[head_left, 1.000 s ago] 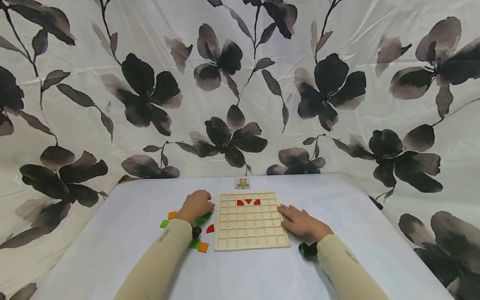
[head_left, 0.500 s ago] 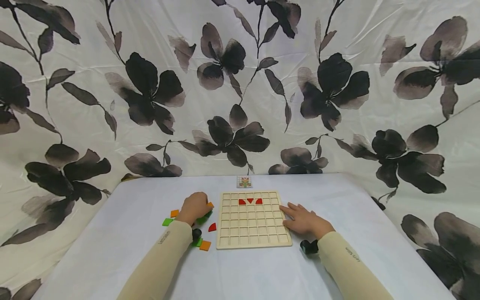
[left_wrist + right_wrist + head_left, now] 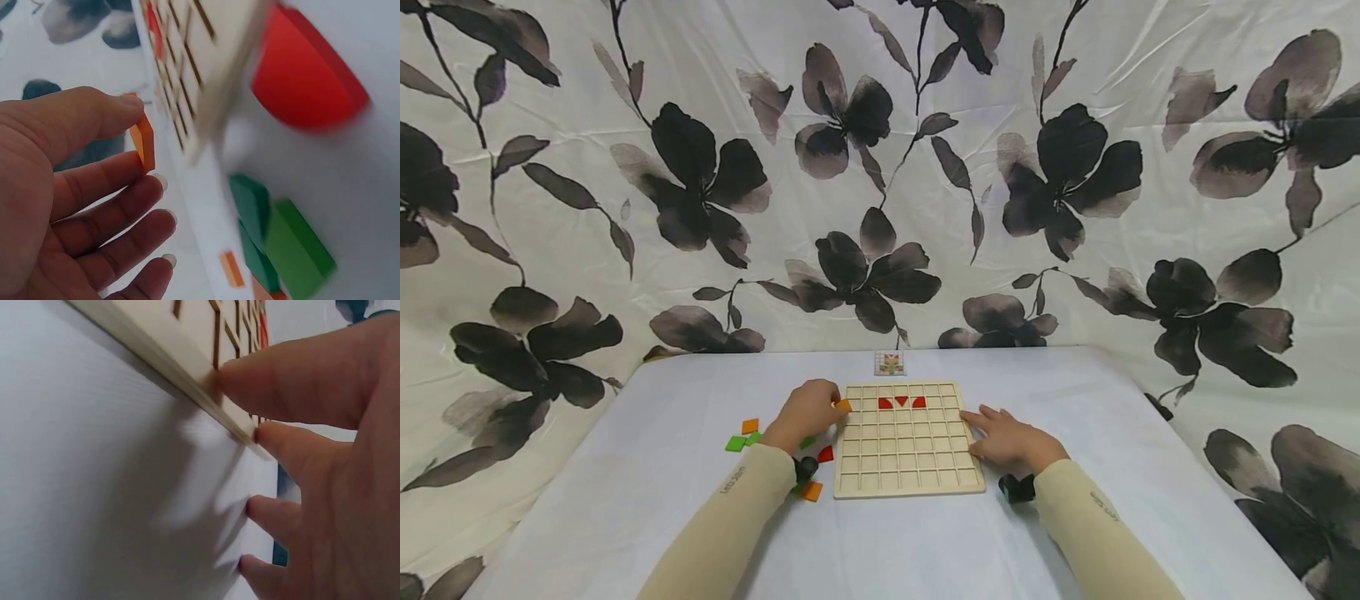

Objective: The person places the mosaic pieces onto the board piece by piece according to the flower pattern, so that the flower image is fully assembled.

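One thin, flat orange tile is pinched between thumb and forefinger of the left hand, by the left edge of the pale wooden grid board; the right hand, fingers apart, touches its right edge — best brace there, lowering the tile squarely.

A floral cloth hangs behind a white table.

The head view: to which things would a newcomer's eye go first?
The dark-flowered cloth behind the white table fills the upper half. Next, three red pieces stand out on the pale grid board, near its far edge. The left hand pinches an orange piece near the board's left edge, while the right hand touches its right edge.
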Tool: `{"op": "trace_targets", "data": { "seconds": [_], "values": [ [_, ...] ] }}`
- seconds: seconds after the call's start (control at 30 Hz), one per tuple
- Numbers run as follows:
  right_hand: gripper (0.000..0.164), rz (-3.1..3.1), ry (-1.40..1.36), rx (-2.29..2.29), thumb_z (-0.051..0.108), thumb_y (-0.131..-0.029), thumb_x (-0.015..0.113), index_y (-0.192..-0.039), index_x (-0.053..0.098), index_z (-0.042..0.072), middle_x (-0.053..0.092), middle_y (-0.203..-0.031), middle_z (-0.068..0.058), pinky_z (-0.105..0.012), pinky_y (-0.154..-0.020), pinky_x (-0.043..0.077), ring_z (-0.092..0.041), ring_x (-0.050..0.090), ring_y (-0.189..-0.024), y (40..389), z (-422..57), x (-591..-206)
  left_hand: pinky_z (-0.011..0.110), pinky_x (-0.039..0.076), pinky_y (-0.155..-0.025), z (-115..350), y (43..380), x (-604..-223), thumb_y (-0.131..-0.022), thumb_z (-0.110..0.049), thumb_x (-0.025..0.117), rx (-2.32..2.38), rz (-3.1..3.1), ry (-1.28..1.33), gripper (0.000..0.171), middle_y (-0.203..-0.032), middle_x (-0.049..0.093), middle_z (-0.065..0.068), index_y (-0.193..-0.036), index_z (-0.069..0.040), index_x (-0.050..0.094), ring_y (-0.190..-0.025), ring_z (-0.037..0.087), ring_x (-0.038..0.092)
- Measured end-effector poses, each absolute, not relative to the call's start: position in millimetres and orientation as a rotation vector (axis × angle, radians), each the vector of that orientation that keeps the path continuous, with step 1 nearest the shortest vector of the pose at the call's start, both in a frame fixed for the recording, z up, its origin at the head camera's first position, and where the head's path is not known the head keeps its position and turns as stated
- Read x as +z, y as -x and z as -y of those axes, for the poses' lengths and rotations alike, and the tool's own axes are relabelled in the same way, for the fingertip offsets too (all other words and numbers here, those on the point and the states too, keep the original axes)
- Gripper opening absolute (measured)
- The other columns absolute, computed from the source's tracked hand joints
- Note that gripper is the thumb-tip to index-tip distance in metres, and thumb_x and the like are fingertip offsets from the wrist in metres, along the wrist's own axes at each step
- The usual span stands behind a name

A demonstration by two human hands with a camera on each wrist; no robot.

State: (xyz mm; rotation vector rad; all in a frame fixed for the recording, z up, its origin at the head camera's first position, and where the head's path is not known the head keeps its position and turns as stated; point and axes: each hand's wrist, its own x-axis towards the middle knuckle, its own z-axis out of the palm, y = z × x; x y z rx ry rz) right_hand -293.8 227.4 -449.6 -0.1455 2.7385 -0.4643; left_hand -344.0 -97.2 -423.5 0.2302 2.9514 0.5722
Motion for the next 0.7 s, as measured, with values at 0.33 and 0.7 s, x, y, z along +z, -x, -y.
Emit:
{"op": "trace_targets", "data": {
  "seconds": [0.33,0.7],
  "values": [
    [0.066,-2.723,0.208,-0.465,0.035,-0.090,0.061,-0.150,0.037,0.023,0.026,-0.158,-0.016,-0.066,-0.111,0.023,-0.044,0.021,-0.145,296.9,-229.6,-440.6,0.039,0.051,-0.088,82.1,337.7,-421.1,-0.085,-0.027,0.072,0.658,-2.936,-0.347,0.034,-0.109,0.068,0.007,-0.110,-0.004,0.068,-0.091,0.020,0.058],
    [0.077,-2.731,0.270,-0.498,0.042,-0.078,0.078,-0.145,0.045,0.026,0.033,-0.155,-0.015,-0.060,-0.110,0.030,-0.039,0.032,-0.142,301.2,-239.4,-439.2,0.035,0.051,-0.080,73.4,333.0,-428.6,-0.085,-0.029,0.072,0.662,-2.934,-0.447,0.029,-0.105,0.068,0.006,-0.104,-0.006,0.069,-0.083,0.018,0.056]
  ]
}}
